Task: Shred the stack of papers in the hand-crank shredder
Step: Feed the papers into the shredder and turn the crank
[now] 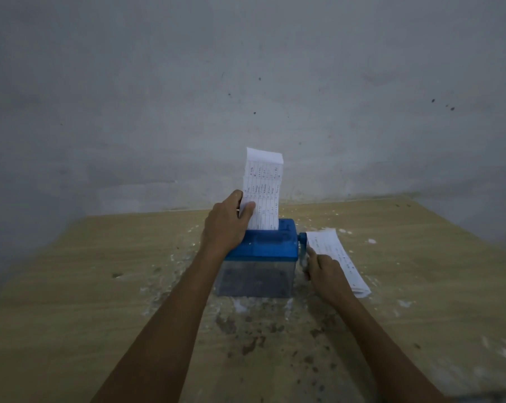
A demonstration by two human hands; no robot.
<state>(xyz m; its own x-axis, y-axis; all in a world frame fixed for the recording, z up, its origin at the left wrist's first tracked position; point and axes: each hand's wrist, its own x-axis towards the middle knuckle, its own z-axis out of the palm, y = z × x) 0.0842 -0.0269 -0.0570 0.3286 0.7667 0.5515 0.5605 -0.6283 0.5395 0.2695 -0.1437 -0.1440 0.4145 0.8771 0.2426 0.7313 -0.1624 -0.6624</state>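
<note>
Left hand [227, 221] pinches the sheet [263, 189] upright in the shredder [262, 247] slot, right hand [326, 274] curls on the crank [303, 248], stack [337, 257] waiting on the counter [100, 286]; we fear skewed feeding jams it.

Head view — forward-down, close over table [71, 286]
</note>
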